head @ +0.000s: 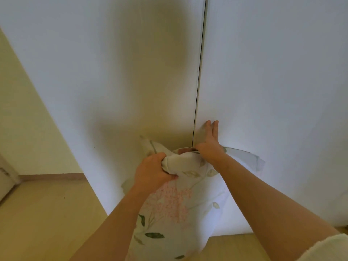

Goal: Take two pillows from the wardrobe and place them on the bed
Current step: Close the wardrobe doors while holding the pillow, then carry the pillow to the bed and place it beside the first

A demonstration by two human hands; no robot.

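The left hand (153, 169) bunches the floral pillow (178, 200); the right hand (210, 146), fingers spread, presses the wardrobe door (273, 81); it should push flat

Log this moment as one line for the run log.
left hand: gripping floral pillow | right hand: flat on right wardrobe door | doors: shut | bed: not in view

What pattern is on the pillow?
White pillow with pink blossoms and green leaves; head view.
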